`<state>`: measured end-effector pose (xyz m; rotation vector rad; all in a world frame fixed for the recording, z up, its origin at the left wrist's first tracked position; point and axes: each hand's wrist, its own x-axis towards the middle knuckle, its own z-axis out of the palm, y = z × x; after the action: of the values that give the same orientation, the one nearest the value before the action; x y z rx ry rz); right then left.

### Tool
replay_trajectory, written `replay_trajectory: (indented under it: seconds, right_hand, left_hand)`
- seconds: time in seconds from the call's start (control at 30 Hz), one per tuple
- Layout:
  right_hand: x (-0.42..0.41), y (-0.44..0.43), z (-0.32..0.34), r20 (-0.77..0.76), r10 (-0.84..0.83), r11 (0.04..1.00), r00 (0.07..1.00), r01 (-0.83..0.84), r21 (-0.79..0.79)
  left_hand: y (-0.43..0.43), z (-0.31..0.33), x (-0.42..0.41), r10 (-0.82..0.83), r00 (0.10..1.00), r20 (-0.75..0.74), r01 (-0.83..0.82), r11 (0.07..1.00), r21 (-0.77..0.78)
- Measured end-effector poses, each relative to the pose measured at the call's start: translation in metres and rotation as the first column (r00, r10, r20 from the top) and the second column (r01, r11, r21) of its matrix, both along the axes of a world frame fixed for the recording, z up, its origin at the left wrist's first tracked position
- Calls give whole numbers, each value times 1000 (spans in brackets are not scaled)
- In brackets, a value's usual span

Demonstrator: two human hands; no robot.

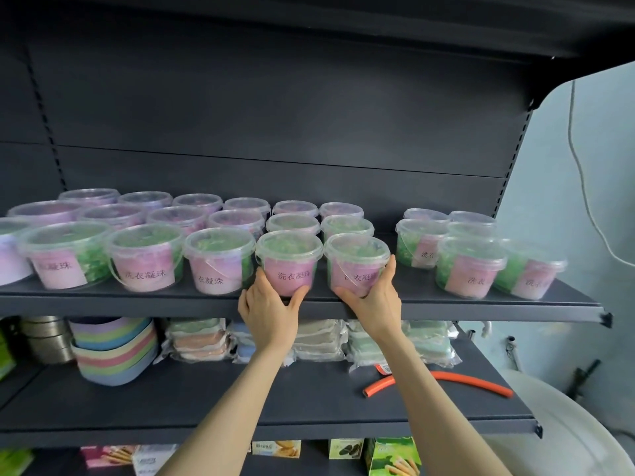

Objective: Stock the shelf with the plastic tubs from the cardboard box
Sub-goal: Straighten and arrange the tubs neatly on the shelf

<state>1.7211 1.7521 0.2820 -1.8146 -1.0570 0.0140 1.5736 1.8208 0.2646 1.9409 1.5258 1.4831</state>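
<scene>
The left hand (269,309) gripped a clear plastic tub with a pink label and green contents (290,262) low on its wall, with the thumb on one side and the fingers curled round the other. The right hand (372,304) clasped a matching clear tub (357,264) just beside it in the same way. Both tubs stood upright at the front edge of the dark grey metal shelf (137,302), in line with the front row of like tubs (147,259). Their bases appeared to rest on the board, though the hands hid the contact.

The step in hand looked like setting down a pair to extend that front row. A bare stretch of shelf lay between the right hand's tub and a separate cluster of tubs (470,266) further right. The next move would call for both hands to loosen without tugging the tubs over the lip. They would then need to fetch more from the cardboard box, which was out of view.
</scene>
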Motion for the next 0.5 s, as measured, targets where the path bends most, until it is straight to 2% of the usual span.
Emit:
replay_trajectory:
  seconds: [0.17, 0.5]
  right_hand:
    - [-6, -3, 2, 97, -3, 1000, 995, 2, 7]
    - [-8, -7, 4, 81, 35, 999, 996, -33, -29]
  left_hand:
    - [-4, 3, -1, -7, 999, -53, 6, 1000, -20]
    - [-5, 5, -6, -54, 986, -160, 44, 997, -62]
